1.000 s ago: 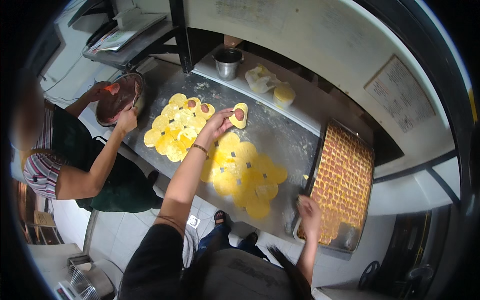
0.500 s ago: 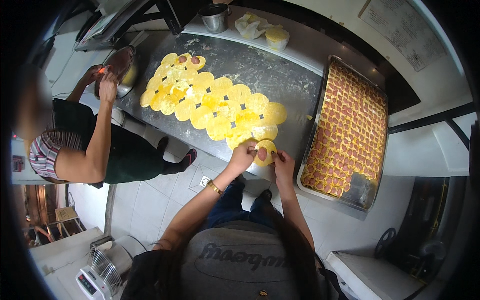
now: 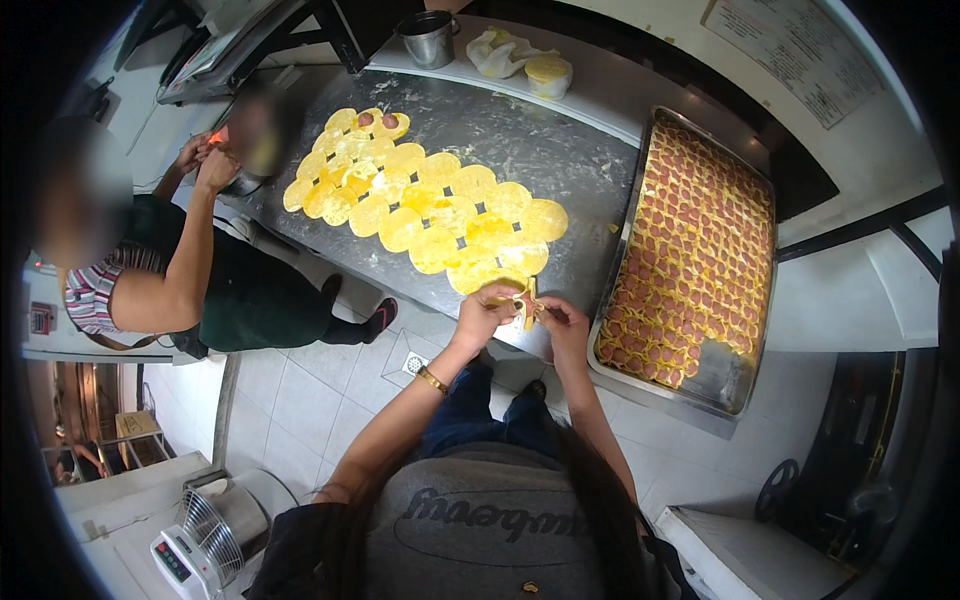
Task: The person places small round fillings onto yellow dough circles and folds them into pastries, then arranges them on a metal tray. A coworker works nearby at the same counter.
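Note:
At the near edge of the dark work table (image 3: pixel 590 170), a yellow dough round (image 3: pixel 528 305) is pinched between my two hands, its sides folded up around a pinkish slice of meat. My left hand (image 3: pixel 485 312), with a gold band at its wrist, grips its left side. On the other side the fingers of my right hand (image 3: pixel 563 322) are closed on it. Just beyond lie several rows of flat yellow dough rounds (image 3: pixel 432 248), some dusted with flour. Two meat slices (image 3: pixel 390 120) rest on rounds at the far end.
A large metal tray (image 3: pixel 722 375) of folded meat-topped pieces stands at right, bare at its near corner. Behind the table are a metal bucket (image 3: pixel 427 42), a white bag (image 3: pixel 495 52) and a tub (image 3: pixel 549 76). A co-worker (image 3: pixel 250 295) stands at left, holding something orange.
The round was flat and open with the meat slice facing up; now its sides are brought up and together over the slice. My hands stay near the same place.

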Action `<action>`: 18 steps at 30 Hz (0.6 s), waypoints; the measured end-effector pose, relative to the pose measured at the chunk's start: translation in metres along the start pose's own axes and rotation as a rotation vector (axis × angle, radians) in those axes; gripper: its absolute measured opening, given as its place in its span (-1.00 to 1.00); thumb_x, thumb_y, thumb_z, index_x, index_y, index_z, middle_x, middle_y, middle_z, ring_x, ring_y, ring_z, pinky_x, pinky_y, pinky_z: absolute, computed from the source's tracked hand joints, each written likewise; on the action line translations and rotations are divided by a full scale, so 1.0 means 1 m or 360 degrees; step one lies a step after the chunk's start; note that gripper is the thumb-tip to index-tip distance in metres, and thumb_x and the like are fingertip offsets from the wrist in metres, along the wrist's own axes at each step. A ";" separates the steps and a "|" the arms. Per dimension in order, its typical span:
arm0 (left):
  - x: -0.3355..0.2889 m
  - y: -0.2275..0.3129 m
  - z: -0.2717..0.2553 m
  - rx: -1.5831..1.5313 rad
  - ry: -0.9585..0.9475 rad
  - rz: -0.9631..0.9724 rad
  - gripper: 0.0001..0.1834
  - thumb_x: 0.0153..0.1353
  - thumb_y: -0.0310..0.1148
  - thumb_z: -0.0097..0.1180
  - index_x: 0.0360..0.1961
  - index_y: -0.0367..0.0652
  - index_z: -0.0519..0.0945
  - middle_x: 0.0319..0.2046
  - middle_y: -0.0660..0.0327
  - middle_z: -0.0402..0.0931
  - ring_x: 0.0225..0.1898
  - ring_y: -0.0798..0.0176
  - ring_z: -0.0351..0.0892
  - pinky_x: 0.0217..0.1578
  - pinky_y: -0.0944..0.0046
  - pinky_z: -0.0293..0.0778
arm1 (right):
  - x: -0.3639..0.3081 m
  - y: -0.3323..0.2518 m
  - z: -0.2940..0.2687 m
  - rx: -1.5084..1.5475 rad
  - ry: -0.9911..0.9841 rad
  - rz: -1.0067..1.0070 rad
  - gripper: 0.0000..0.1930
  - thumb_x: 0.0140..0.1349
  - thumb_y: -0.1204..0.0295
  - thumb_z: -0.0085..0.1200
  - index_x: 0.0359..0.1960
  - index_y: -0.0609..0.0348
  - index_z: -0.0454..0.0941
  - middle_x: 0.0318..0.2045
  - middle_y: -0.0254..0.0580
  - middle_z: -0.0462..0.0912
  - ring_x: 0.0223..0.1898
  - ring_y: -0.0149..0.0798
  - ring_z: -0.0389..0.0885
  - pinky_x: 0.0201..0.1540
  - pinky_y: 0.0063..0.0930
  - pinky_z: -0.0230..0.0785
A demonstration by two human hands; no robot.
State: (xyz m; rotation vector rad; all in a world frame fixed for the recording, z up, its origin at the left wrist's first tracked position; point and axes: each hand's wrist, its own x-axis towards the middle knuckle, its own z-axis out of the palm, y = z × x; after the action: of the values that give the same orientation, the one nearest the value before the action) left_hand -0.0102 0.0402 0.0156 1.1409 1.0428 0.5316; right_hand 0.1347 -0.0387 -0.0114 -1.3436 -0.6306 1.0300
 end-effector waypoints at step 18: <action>-0.008 -0.024 -0.004 -0.0081 -0.0018 0.0299 -0.76 0.04 -0.69 0.18 -0.26 -0.25 0.49 -0.10 0.20 0.50 -0.22 0.41 0.55 -0.23 0.43 0.51 | -0.003 -0.039 -0.005 -0.0468 -0.0225 -0.0109 -0.64 -0.02 0.74 0.13 -0.14 0.22 0.56 -0.36 -0.29 0.62 -0.30 -0.41 0.60 -0.19 -0.57 0.45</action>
State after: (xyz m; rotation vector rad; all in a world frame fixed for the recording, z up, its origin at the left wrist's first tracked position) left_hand -0.0208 0.0267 -0.0038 1.2020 0.9122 0.6952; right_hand 0.1472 -0.0401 0.0265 -1.4996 -0.9572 1.0098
